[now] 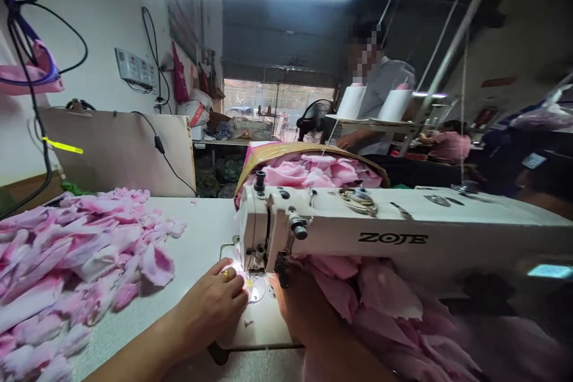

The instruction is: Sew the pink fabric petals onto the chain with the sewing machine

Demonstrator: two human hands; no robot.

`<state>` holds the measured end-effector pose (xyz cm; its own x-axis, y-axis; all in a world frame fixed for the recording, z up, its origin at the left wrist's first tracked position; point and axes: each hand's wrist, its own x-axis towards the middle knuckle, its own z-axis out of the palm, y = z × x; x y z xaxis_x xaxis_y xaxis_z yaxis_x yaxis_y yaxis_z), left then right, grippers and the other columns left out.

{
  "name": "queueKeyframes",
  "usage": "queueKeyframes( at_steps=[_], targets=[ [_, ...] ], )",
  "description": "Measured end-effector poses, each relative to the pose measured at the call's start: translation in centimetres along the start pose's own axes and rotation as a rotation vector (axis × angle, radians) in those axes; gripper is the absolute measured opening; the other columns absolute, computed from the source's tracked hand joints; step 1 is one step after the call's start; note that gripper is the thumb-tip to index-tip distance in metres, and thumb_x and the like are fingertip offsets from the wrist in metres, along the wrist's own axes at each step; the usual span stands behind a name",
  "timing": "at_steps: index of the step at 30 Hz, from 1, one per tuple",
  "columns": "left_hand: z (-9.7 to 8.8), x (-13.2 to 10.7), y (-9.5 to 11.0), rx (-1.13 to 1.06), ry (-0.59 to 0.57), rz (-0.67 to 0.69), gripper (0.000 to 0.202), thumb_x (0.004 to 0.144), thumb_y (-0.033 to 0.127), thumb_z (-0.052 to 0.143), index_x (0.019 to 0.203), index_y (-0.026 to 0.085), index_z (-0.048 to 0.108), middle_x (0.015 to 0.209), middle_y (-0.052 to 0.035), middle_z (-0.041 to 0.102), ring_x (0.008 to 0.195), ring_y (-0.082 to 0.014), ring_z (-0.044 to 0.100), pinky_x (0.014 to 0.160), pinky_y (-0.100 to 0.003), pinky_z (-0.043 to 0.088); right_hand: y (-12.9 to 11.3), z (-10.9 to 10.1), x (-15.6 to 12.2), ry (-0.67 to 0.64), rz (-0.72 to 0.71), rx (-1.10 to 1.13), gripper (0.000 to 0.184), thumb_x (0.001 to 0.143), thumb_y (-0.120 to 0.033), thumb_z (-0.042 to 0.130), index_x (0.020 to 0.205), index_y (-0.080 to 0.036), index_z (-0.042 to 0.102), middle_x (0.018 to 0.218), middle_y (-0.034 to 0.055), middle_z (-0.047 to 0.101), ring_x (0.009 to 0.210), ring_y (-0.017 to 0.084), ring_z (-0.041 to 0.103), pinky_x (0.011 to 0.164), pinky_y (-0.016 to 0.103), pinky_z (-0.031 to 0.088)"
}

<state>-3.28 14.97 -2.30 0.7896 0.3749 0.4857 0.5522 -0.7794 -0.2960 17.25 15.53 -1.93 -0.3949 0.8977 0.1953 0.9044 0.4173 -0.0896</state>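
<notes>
A white sewing machine (340,221) marked ZOJE stands before me, its lamp lighting the needle plate (257,289). My left hand (219,295), with a yellow ring, rests left of the needle area. Its fingers are curled together, and whatever they pinch is lost in the glare. Right of the needle, my right hand (293,301) reaches beneath the machine head, which hides its fingertips. Pink cloth pieces (385,292) lie under the machine arm, close to my right forearm. On the left of the table spreads a pile of pink cloth pieces (89,250).
Behind the machine, an open bag (264,155) holds more pink cloth. Two white thread cones (351,101) stand on a holder. A person (380,83) is beyond them, another (450,140) farther right. A board (120,149) with a hanging cable borders the table's back left.
</notes>
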Motion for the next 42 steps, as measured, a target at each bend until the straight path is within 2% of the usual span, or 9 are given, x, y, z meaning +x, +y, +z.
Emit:
queueKeyframes(
  at_steps=[6, 11, 18, 23, 28, 32, 36, 42],
  targets=[
    [0.2, -0.2, -0.4, 0.005, -0.031, -0.017, 0.008, 0.088, 0.017, 0.054, 0.08, 0.019, 0.054, 0.077, 0.0013, 0.052, 0.077, -0.0164, 0.048, 0.104, -0.044, 0.03, 0.3, 0.4, -0.1, 0.258, -0.106, 0.029, 0.029, 0.075, 0.002, 0.044, 0.086, -0.014, 0.066, 0.088, 0.0111, 0.069, 0.085, 0.022, 0.063, 0.077, 0.033, 0.046],
    [0.1, -0.3, -0.6, -0.008, -0.048, -0.033, 0.005, 0.089, 0.019, 0.054, 0.084, 0.019, 0.056, 0.079, 0.0005, 0.054, 0.078, -0.0169, 0.049, 0.102, -0.042, 0.033, 0.7, 0.9, 0.1, 0.383, -0.19, 0.05, 0.028, 0.074, 0.002, 0.044, 0.081, -0.016, 0.064, 0.083, 0.0094, 0.068, 0.08, 0.022, 0.063, 0.073, 0.032, 0.048],
    [-0.2, -0.3, -0.7, -0.073, -0.073, -0.041, 0.007, 0.09, 0.016, 0.051, 0.085, 0.017, 0.056, 0.082, -0.0013, 0.055, 0.081, -0.0168, 0.052, 0.098, -0.039, 0.035, 0.4, -0.3, -0.3, 0.349, -0.21, -0.021, 0.026, 0.081, -0.003, 0.043, 0.073, -0.019, 0.063, 0.067, 0.0055, 0.066, 0.067, 0.02, 0.061, 0.064, 0.031, 0.046],
    [-0.3, -0.3, -0.8, -0.101, -0.105, -0.05, 0.009, 0.092, 0.018, 0.048, 0.086, 0.017, 0.056, 0.084, -0.0023, 0.056, 0.081, -0.0175, 0.051, 0.091, -0.038, 0.037, 1.2, 1.6, -0.2, 0.421, -0.204, -0.029, 0.026, 0.082, -0.009, 0.043, 0.067, -0.021, 0.06, 0.065, 0.0054, 0.064, 0.062, 0.019, 0.059, 0.059, 0.03, 0.043],
    [-0.2, -0.3, -0.8, -0.123, -0.108, -0.052, 0.008, 0.092, 0.019, 0.049, 0.09, 0.016, 0.056, 0.085, -0.0031, 0.056, 0.086, -0.0182, 0.052, 0.09, -0.037, 0.038, 2.2, 3.2, -0.4, 0.474, -0.199, -0.014, 0.026, 0.087, -0.019, 0.041, 0.076, -0.021, 0.064, 0.069, 0.0066, 0.065, 0.065, 0.021, 0.06, 0.062, 0.033, 0.045],
    [-0.2, -0.4, -0.8, -0.121, -0.106, -0.053, 0.008, 0.092, 0.02, 0.05, 0.092, 0.016, 0.056, 0.086, -0.0036, 0.056, 0.086, -0.0184, 0.052, 0.089, -0.038, 0.039, 2.3, 2.7, -0.9, 0.388, -0.195, 0.009, 0.025, 0.088, -0.019, 0.042, 0.086, -0.022, 0.067, 0.08, 0.0069, 0.069, 0.074, 0.023, 0.064, 0.068, 0.036, 0.049],
    [-0.3, -0.3, -0.7, -0.123, -0.094, -0.065, 0.008, 0.092, 0.02, 0.05, 0.087, 0.016, 0.056, 0.084, -0.0029, 0.055, 0.081, -0.0173, 0.05, 0.085, -0.036, 0.04, 2.3, 2.1, -1.1, 0.35, -0.158, 0.047, 0.023, 0.084, -0.021, 0.047, 0.088, -0.028, 0.069, 0.085, 0.007, 0.071, 0.078, 0.026, 0.066, 0.069, 0.039, 0.052],
    [0.4, -0.2, -0.5, -0.118, -0.061, -0.073, 0.006, 0.09, 0.018, 0.053, 0.085, 0.016, 0.055, 0.083, -0.0019, 0.056, 0.08, -0.0166, 0.05, 0.086, -0.035, 0.04, 2.3, 2.2, -1.3, 0.352, -0.137, 0.062, 0.024, 0.083, -0.022, 0.048, 0.087, -0.032, 0.07, 0.08, 0.0064, 0.07, 0.074, 0.027, 0.066, 0.067, 0.04, 0.053]
  ],
)
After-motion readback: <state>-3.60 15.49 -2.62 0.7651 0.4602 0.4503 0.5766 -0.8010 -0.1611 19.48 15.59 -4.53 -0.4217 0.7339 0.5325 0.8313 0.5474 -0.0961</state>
